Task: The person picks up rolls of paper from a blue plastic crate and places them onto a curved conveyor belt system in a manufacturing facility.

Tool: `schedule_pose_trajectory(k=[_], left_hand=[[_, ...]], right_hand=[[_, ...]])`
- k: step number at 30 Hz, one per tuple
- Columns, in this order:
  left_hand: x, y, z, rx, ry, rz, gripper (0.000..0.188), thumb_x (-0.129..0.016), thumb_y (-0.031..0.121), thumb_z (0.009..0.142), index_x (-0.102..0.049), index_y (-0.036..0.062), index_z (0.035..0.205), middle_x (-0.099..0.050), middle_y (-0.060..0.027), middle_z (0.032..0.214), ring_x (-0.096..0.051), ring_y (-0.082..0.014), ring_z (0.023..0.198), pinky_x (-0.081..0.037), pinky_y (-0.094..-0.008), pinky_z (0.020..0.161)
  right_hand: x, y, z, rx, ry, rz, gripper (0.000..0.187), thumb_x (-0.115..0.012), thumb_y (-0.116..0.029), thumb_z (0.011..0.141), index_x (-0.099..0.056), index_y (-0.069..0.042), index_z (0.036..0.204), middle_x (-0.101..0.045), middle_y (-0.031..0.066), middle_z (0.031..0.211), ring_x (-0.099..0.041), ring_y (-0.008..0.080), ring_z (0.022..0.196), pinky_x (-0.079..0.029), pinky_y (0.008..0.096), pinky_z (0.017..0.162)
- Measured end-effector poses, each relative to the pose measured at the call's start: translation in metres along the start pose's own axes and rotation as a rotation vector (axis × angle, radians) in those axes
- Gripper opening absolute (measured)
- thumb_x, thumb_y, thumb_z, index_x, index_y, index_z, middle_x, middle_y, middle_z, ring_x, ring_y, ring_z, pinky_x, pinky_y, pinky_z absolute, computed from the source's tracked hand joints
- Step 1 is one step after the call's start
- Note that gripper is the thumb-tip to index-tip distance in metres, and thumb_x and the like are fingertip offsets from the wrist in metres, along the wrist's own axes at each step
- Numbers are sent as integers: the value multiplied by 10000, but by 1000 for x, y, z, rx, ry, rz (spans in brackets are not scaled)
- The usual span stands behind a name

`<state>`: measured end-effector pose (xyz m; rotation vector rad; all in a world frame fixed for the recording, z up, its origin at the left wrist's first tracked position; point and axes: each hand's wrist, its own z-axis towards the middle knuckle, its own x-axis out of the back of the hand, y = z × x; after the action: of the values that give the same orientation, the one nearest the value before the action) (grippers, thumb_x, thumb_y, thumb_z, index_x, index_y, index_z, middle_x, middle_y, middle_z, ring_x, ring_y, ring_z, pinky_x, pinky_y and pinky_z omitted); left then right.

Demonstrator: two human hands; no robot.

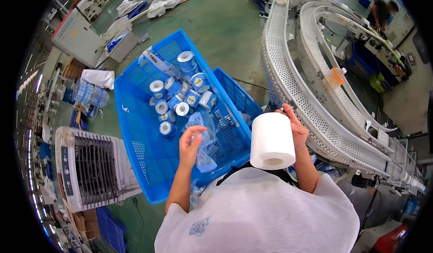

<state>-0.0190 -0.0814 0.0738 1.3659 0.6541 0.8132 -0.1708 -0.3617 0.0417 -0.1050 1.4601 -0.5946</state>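
Observation:
My right hand (pixel 296 127) grips a large white roll of paper or film (pixel 272 140), held upright in front of my chest. My left hand (pixel 190 144) is closed on a crumpled clear plastic wrapper (pixel 205 138) over the near part of a big blue plastic crate (pixel 135 117). Several small rolls in blue-and-white wrapping (pixel 180 97) lie in a heap at the crate's far middle. A clear bag (pixel 158 62) lies at the crate's far edge.
A curved white conveyor (pixel 293 86) sweeps along my right side. A second blue crate (pixel 239 95) stands behind the first. A white fan unit (pixel 90 167) stands to the left on the green floor. Another person (pixel 381 11) works at the far right.

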Motion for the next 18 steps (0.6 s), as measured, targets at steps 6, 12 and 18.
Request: schedule_pose_trajectory(k=[6,12,18], left_hand=[[-20,-25,-24,276,-425,101,629,-683,262,790,-425,37,1318,-454,-102,1312,-447,-174,1166,-342,-294,978],[-59,-19,-14,218,-500,-6,608,-688,256,782,-448,50,1301,-474,-83,1282,-494,-178,1065,-377,-305,941],[-95,-19,12,48,-669,42,550,-672,319,802,-496,27,1232,-527,-73,1189,-527,-183,1027,-417,-310,895]], right_hand=[[19,-17,-7,-38,143,-127,588,-602,-328,811,-389,-49,1282,-531,128,1165,-547,243,1046,-475,349,853],[36,-3,-1,-144,35,-239,532,-650,-364,814,-439,-43,1182,-550,44,909,-572,122,788,-491,258,686],[33,44,13,-506,74,310,233,-523,-262,914,-531,-61,1030,-603,41,862,-605,117,747,-499,252,618]])
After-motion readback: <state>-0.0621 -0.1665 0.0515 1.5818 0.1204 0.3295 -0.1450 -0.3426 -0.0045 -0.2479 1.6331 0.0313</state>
